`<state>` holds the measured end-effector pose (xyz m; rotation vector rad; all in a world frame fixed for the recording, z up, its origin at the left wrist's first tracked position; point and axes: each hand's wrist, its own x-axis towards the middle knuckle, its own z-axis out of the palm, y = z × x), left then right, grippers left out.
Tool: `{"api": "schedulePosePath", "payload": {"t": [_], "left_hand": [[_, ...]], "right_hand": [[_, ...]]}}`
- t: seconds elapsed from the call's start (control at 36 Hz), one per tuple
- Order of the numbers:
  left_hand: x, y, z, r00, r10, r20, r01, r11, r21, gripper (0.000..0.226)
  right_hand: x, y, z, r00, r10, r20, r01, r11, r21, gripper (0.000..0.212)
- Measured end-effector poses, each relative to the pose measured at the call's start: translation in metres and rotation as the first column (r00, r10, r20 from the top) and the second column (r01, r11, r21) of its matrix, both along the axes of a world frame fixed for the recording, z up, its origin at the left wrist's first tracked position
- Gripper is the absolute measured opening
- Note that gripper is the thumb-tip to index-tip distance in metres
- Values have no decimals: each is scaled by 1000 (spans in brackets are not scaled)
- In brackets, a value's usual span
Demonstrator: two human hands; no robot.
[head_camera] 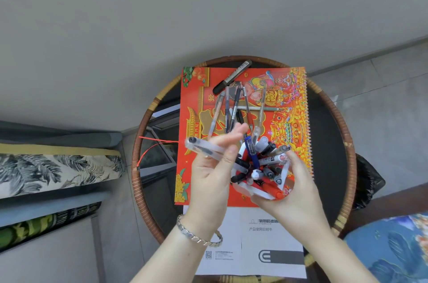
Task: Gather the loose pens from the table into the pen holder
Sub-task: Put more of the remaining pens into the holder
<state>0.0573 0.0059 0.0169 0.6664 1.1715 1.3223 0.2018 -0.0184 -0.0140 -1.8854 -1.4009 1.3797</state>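
Pinching a clear capped pen [205, 148] between thumb and fingertips, the left hand [213, 167] hovers above the red spiral-bound calendar [289, 120]. The pen lies crosswise, its dark end pointing out to the left and its other end just beside the white pen holder [254, 193]. The right hand [298, 190] cups that holder from below and from the right, fingers curled round its wall. The holder is crowded with pens and markers [261, 167] in black, blue, red and clear, jutting out at all angles. Beyond both hands a loose cluster of pens [234, 109] lies on the calendar, mostly pointing away from the person, with one thin pen [259, 108] lying across them. A black marker [231, 77] lies slantwise at the calendar's far edge. The calendar rests on a round dark table [347, 144] with a woven rim, and a white printed manual [266, 236] lies under the wrists. A metal bracelet [196, 235] circles the left wrist
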Motion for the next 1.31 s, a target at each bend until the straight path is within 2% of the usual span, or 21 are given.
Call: {"api": "schedulePosePath", "payload": {"t": [0.06, 0.14, 0.22, 0.31, 0.39, 0.47, 0.56, 0.69, 0.78, 0.86, 0.94, 1.03, 1.11, 1.19, 1.31], "left_hand": [[4, -3, -3, 998, -64, 23, 65, 996, -54, 22], [7, -7, -6, 989, -136, 64, 144, 981, -132, 17], [4, -11, -8, 978, -203, 48, 209, 961, -183, 18], [2, -14, -6, 963, -271, -3, 265, 944, -199, 34], [2, -15, -2, 958, -232, -168, 204, 964, -172, 44], [2, -13, -1, 925, -202, -322, 157, 974, -161, 25], [1, -13, -1, 923, -211, -322, 169, 974, -152, 23], [3, -12, 1, 916, -173, -362, 115, 978, -177, 26], [5, -12, -2, 873, -237, -426, 129, 955, -268, 23], [8, -12, -3, 836, -318, -448, 181, 929, -323, 32], [8, -13, 0, 796, -333, -506, 221, 938, -269, 36], [3, -13, 8, 833, -213, -510, 152, 975, -160, 38], [-1, -14, 11, 826, -108, -553, 103, 994, -40, 54], [-3, -14, 7, 760, -48, -648, 129, 989, 78, 65], [-3, -15, 1, 650, -39, -759, 223, 965, 141, 40]], "right_hand": [[-1, 0, 1, 1000, -15, 17, 15, 1000, -3, 95], [2, -1, -2, 999, -40, -9, 40, 999, 3, 90], [5, -3, -2, 999, -51, 4, 51, 999, 3, 94], [5, -4, 2, 998, -67, 8, 67, 998, 6, 92], [6, -7, 2, 997, -73, 13, 73, 997, -2, 86], [6, -8, 2, 997, -76, 24, 76, 997, -12, 94], [5, -7, 3, 997, -62, 38, 63, 998, -22, 103], [6, -8, 0, 998, -36, 49, 36, 999, -3, 89], [6, -9, -1, 998, -5, 56, 4, 1000, 13, 82], [6, -9, -5, 999, 6, 48, -6, 1000, 1, 80], [8, -9, -8, 1000, -11, 19, 11, 999, -30, 85], [11, -8, -8, 999, -36, 34, 37, 999, -26, 91], [12, -6, -6, 997, -38, 63, 38, 999, -6, 96], [14, -4, -6, 997, -8, 82, 7, 1000, 15, 90], [13, -3, -5, 996, 33, 88, -36, 999, 31, 85]]}}
